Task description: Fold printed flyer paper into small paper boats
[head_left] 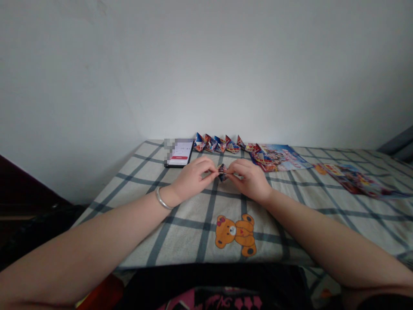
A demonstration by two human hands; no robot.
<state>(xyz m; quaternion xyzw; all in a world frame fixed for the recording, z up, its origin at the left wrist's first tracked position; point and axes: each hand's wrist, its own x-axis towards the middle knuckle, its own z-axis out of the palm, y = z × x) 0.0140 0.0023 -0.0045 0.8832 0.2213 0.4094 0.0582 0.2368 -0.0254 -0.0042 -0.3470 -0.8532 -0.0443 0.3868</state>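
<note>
A small folded piece of printed paper, dark with bits of colour, is pinched between my two hands above the tablecloth. My left hand, with a silver bangle at the wrist, grips its left side between thumb and fingers. On the right side, the thumb and fingertips of my right hand hold it too. Part of the paper is hidden by the fingertips. Behind the hands, several folded paper shapes with pointed tips stand in a row along the wall.
A phone with a lit screen lies behind my left hand. Colourful printed sheets lie at the right: one sheet near the wall, another sheet farther right. A checked tablecloth with a bear print covers the table, which meets a white wall.
</note>
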